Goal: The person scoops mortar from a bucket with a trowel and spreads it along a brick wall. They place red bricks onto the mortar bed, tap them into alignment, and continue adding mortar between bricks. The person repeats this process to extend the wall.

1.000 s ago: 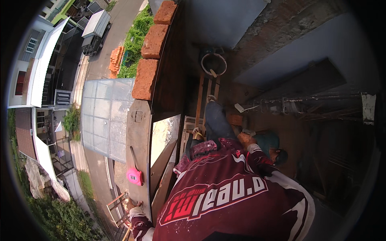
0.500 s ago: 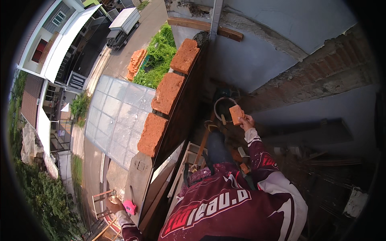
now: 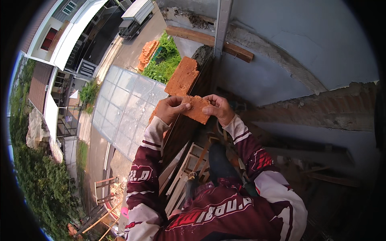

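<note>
Between my two hands is an orange-red brick (image 3: 197,109) with a rough broken edge. My left hand (image 3: 173,107) pinches its left end, thumb on the upper face. At the other end my right hand (image 3: 221,110) grips it, with the thumb on top. The brick is held over the narrow wall, just nearer to me than a laid brick (image 3: 182,76). Another brick on the wall shows only in part behind my left hand. Whether the held brick touches the wall is hidden. Grey mortar (image 3: 202,56) sits at the wall's far end.
A wooden batten (image 3: 193,35) crosses behind a metal upright (image 3: 222,28). Left of the wall lies a translucent roof (image 3: 120,108), with the street far below. Wooden slats (image 3: 181,176) stand by my legs. A pink tape measure (image 3: 124,211) peeks out beside my left sleeve.
My left hand has come up from near the tape measure to the brick. My right hand has carried the brick left to the wall. Both hands now hold it.
</note>
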`<action>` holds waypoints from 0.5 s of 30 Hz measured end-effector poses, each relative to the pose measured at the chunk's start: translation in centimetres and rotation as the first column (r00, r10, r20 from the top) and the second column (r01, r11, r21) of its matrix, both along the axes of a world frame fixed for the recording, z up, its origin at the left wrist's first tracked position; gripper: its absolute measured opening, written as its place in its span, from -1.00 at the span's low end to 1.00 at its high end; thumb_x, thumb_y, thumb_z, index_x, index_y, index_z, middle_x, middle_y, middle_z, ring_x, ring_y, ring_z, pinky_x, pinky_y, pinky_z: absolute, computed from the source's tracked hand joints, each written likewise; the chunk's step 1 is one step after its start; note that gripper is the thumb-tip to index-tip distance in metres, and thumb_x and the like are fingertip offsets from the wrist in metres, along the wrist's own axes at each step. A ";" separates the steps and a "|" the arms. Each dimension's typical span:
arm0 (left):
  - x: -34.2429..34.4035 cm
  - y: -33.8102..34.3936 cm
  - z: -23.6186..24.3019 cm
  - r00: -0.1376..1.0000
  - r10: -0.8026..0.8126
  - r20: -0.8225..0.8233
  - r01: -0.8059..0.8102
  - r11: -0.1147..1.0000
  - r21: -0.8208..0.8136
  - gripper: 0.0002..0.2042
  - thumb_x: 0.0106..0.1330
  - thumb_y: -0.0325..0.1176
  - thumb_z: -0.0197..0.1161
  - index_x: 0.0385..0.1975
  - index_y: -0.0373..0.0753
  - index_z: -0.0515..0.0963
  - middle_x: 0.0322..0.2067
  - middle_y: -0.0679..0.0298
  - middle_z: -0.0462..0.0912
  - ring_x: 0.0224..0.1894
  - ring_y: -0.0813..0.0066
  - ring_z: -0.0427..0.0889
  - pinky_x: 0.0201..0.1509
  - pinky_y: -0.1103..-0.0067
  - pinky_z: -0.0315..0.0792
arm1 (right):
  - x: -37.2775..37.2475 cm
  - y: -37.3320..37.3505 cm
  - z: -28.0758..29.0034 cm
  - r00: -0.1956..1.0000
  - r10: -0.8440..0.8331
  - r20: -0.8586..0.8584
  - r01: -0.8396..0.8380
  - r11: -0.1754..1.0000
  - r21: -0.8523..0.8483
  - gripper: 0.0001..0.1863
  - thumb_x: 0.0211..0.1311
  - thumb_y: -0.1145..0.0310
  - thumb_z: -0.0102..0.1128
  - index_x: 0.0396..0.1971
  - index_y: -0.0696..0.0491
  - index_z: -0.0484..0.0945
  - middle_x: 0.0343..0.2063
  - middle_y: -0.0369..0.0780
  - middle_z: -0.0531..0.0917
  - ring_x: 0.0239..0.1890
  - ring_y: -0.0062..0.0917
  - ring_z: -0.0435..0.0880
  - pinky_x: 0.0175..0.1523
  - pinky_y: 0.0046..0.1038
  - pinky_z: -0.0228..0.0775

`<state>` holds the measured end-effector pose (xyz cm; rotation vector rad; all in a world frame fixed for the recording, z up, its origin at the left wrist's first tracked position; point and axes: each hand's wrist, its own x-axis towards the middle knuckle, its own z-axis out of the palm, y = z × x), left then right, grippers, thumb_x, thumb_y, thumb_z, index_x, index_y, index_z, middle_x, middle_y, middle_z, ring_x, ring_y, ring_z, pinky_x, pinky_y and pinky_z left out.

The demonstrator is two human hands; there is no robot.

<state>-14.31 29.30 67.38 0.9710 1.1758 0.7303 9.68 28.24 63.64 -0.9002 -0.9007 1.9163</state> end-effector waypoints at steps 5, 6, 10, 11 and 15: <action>-0.7 3.9 -3.5 0.953 0.200 0.229 -0.169 0.974 -0.149 -0.70 0.32 -0.23 0.38 -0.15 -0.35 0.62 -0.26 0.26 0.72 -0.24 0.53 0.70 -0.15 0.55 0.58 | 1.6 1.8 -2.1 0.988 -0.036 -0.149 0.029 0.998 -0.048 -0.14 0.18 -0.04 0.40 0.30 0.18 0.26 -0.03 -0.23 0.59 -0.10 -0.63 0.60 -0.02 -0.54 0.49; -1.5 4.6 -4.2 0.928 0.245 0.280 -0.204 0.964 -0.168 -0.70 0.38 -0.24 0.27 -0.11 -0.38 0.58 -0.20 0.15 0.70 -0.25 0.38 0.72 -0.14 0.47 0.63 | 2.7 1.6 -2.3 0.991 -0.047 -0.124 0.037 0.996 -0.084 -0.10 0.21 -0.11 0.33 0.35 0.15 0.21 0.02 -0.22 0.57 -0.07 -0.61 0.59 0.03 -0.49 0.47; -2.0 11.0 -4.0 0.867 0.462 0.189 -0.453 0.887 -0.092 -0.66 0.37 -0.20 0.28 -0.09 -0.38 0.57 -0.21 0.15 0.70 -0.28 0.35 0.72 -0.16 0.45 0.64 | 7.8 -1.7 -8.7 0.959 -0.055 0.279 0.125 0.963 -0.239 -0.37 0.38 0.02 0.21 0.30 0.08 0.37 -0.03 -0.28 0.59 -0.12 -0.65 0.59 -0.04 -0.53 0.46; -2.0 13.3 -4.1 0.869 0.474 0.146 -0.468 0.881 -0.073 -0.64 0.36 -0.18 0.29 -0.07 -0.39 0.57 -0.20 0.15 0.70 -0.28 0.35 0.71 -0.15 0.44 0.63 | 9.2 -3.4 -11.6 0.927 -0.087 0.365 0.201 0.937 -0.286 -0.36 0.32 0.08 0.29 0.23 0.18 0.39 -0.14 -0.31 0.62 -0.27 -0.71 0.56 -0.27 -0.69 0.41; -2.6 21.4 -6.3 0.896 0.398 -0.198 -0.387 0.917 0.090 -0.55 0.24 0.04 0.38 -0.16 -0.28 0.69 -0.28 0.24 0.71 -0.33 0.46 0.64 -0.28 0.52 0.47 | 15.9 -13.7 -22.2 0.793 0.005 0.609 0.370 0.791 -0.487 -0.53 0.26 0.13 0.35 0.09 0.04 0.54 -0.31 -0.37 0.65 -0.44 -0.70 0.57 -0.46 -0.60 0.41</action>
